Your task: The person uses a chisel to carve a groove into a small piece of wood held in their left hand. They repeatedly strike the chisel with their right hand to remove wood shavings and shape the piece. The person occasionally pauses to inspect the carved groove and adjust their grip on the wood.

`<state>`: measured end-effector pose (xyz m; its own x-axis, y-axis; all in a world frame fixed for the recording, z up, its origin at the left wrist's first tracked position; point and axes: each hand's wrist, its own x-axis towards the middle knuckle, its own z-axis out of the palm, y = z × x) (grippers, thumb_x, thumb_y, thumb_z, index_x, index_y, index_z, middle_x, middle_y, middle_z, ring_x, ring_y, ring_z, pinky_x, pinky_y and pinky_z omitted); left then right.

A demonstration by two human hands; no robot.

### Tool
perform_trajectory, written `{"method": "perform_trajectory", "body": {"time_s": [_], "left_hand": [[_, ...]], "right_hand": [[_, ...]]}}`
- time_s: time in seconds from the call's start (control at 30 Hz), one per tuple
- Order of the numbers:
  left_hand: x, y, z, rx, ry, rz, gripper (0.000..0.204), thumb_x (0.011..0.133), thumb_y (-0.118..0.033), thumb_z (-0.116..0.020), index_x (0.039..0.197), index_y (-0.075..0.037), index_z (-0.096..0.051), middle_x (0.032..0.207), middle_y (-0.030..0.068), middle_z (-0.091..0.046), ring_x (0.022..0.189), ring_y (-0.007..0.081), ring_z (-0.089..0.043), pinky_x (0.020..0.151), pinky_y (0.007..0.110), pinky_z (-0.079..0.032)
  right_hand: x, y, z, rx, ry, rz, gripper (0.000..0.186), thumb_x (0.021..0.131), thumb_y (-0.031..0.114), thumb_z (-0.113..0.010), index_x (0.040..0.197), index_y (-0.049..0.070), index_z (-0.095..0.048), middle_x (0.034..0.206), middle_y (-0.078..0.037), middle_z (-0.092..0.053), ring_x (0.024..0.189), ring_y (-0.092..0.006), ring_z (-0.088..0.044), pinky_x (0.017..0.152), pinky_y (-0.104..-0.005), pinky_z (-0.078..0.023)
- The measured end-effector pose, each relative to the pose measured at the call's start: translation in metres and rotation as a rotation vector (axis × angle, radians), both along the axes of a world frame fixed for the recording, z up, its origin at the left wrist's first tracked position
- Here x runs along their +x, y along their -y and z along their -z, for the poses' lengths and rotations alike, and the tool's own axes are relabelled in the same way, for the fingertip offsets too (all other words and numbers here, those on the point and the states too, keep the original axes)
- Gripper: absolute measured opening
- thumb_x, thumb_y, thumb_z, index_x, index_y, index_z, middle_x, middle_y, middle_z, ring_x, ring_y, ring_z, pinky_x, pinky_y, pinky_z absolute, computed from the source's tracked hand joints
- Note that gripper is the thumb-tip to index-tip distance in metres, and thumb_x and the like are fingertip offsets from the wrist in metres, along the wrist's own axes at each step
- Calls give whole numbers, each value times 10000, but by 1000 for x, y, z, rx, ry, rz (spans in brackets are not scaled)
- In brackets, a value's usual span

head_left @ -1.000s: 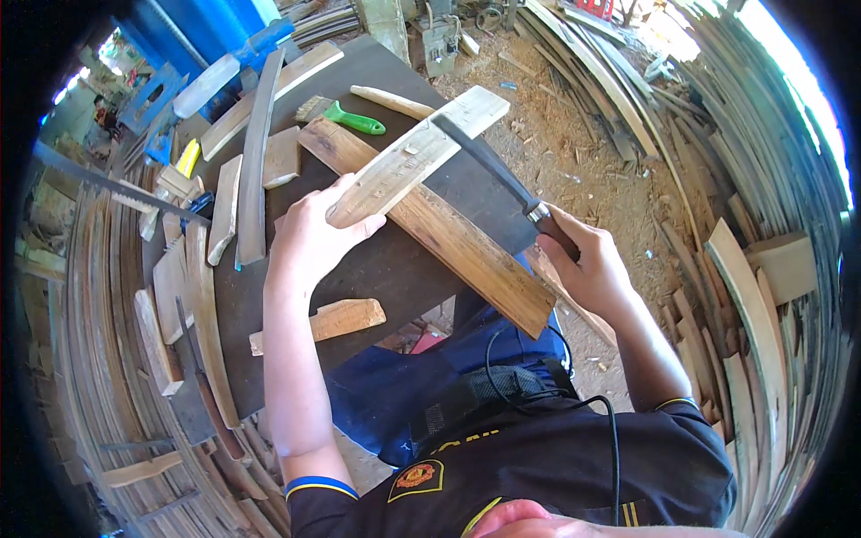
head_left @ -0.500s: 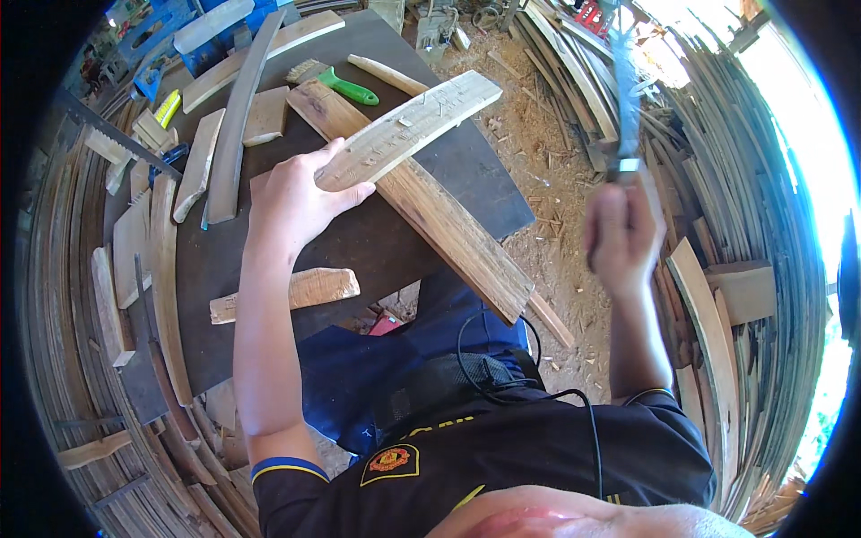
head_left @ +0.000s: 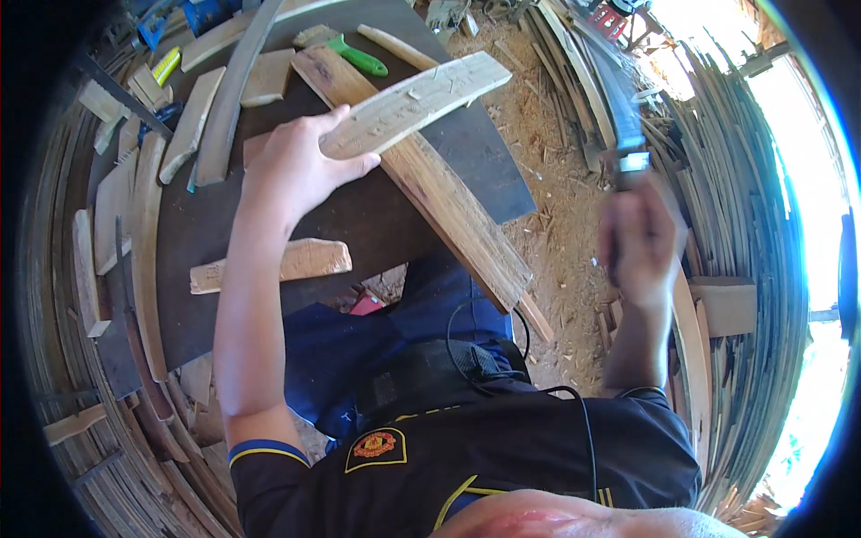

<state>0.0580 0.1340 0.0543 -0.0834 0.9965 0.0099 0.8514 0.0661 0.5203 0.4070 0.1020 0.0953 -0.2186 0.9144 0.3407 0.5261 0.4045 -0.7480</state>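
Observation:
My left hand [head_left: 296, 161] grips the near-left end of a pale, rough wooden piece [head_left: 430, 94], which lies crosswise over a longer brown board [head_left: 453, 215] on the dark tabletop [head_left: 350, 215]. Off to the right of the table, my right hand [head_left: 641, 229] is closed on the handle of a long-bladed tool [head_left: 621, 112], its blade pointing up and away from me; hand and blade are motion-blurred. A green-handled brush [head_left: 359, 56] lies beyond the board. A short pale offcut [head_left: 314, 258] lies beside my left forearm.
Several wood pieces, a saw [head_left: 121, 94] and a yellow-handled item [head_left: 166, 65] crowd the table's left. Stacked slats [head_left: 735, 206] line the right, beside a floor strewn with shavings [head_left: 556, 305]. Blue objects [head_left: 202, 18] stand at the back left.
My right hand with the bladed tool swung from over the pale piece out to the right, the blade now upright in the picture. My left hand stayed on the piece; the view shifted slightly.

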Motion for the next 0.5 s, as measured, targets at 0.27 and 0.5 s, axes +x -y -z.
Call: {"method": "perform_trajectory", "body": {"time_s": [0.27, 0.5], "left_hand": [[2, -4, 1, -3, 0, -2, 787, 776, -462, -835, 1445, -144, -571, 1279, 179, -688, 1206, 306, -659, 1077, 433, -489], [-3, 0, 1, 14, -39, 6, 779, 779, -449, -825, 1430, -101, -577, 1263, 200, -688, 1192, 336, -660, 1057, 428, -500]], "right_hand": [[9, -42, 72, 248, 134, -2, 437, 1089, 447, -404, 1087, 32, -544, 666, -57, -525, 434, -128, -502, 397, -271, -415], [3, -18, 44, -265, 167, 132, 247, 1047, 260, -567, 956, 30, -568, 635, -62, -516, 565, -108, -496, 547, -306, -414]]}}
